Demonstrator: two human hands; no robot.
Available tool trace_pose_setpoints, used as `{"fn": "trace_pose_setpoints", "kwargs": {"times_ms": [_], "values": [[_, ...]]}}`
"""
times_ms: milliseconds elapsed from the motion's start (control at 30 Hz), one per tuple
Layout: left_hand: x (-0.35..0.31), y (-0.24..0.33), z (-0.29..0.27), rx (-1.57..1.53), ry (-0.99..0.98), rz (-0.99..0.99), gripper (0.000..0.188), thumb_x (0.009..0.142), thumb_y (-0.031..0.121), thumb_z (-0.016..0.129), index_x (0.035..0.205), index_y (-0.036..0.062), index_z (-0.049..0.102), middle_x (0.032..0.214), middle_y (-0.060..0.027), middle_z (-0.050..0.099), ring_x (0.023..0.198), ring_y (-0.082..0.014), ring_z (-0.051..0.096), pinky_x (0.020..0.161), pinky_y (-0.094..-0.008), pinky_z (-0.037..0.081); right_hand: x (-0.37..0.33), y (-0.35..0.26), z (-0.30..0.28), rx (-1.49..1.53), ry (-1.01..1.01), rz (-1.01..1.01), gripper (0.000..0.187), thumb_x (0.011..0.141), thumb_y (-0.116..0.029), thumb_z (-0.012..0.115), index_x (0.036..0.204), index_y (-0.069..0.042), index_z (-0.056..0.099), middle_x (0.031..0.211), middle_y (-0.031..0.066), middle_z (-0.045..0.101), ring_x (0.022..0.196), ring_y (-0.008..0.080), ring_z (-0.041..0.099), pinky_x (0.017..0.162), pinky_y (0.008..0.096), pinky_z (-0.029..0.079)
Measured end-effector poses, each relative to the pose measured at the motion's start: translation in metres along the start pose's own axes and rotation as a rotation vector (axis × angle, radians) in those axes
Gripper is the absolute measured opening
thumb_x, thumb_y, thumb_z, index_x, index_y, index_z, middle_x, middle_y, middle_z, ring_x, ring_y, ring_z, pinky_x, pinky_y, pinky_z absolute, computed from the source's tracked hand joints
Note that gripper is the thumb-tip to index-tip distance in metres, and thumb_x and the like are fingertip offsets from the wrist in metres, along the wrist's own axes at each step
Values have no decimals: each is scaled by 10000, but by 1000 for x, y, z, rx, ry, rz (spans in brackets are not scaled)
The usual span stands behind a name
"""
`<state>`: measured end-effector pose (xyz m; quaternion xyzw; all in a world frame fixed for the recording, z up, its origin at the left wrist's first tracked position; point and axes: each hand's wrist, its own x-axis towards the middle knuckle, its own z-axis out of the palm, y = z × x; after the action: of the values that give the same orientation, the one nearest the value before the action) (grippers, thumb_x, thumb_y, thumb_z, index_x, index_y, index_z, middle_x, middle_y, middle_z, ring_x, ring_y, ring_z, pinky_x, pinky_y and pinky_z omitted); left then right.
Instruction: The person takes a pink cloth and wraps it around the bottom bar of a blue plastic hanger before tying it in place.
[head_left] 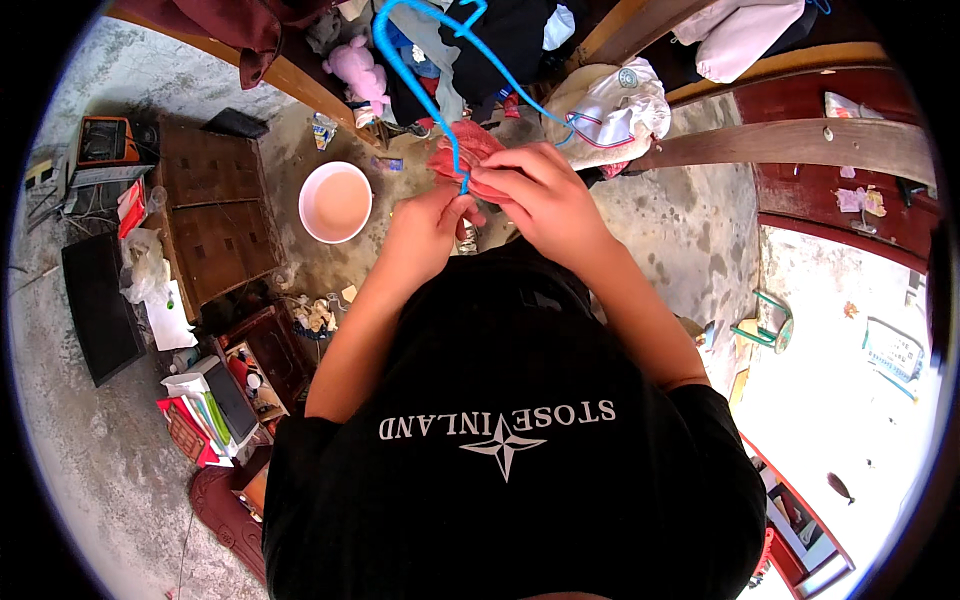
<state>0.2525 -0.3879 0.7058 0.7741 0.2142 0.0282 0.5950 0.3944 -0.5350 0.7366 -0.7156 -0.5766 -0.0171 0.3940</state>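
A blue clothes hanger (416,85) stretches away from me, its near end between my hands. My left hand (425,228) is closed around that end, thumb and fingers pressed together. A red cloth (458,150) is bunched just beyond the fingertips, beside the hanger. My right hand (540,190) is closed too, its fingers pinching at the cloth next to the hanger. Part of the cloth is hidden behind the right fingers, so I cannot tell whether it is wrapped around the hanger or only lies against it.
A white basin (336,202) of cloudy liquid stands on the concrete floor to the left. Ahead, a wooden frame (285,78) borders piled clothes and a pink plush toy (357,72). A wooden rail (780,143) runs to the right; a brown cabinet (215,205) stands left.
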Motion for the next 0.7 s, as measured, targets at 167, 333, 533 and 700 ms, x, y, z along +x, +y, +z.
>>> {"fn": "trace_pose_setpoints", "kwargs": {"times_ms": [167,333,533,700], "values": [[-11,10,-12,-45,15,-43,279,1049,145,557,851,14,703,674,-56,660,583,-119,619,566,-284,494,-12,29,-16,-82,-1,84,342,747,-16,771,1080,-76,715,1126,63,666,1021,311,633,882,411,542],[-13,14,-27,-106,17,15,270,1044,136,556,843,28,700,624,-32,624,559,-104,603,554,-272,487,-41,72,-19,-156,68,260,347,770,-28,770,1106,-93,716,1101,78,677,1026,326,639,891,419,537],[9,7,-1,60,-50,-29,239,1020,131,575,853,11,696,673,-84,679,558,-144,644,553,-319,506,-3,2,-4,83,28,88,334,764,-27,783,1085,-91,713,1092,66,677,997,306,640,865,412,542],[12,9,-10,36,8,-7,282,1035,152,574,837,3,711,653,-71,675,558,-121,642,549,-296,515,-8,32,-15,-6,41,46,330,747,-1,762,1065,-68,704,1108,73,662,994,323,625,869,411,537]]}}
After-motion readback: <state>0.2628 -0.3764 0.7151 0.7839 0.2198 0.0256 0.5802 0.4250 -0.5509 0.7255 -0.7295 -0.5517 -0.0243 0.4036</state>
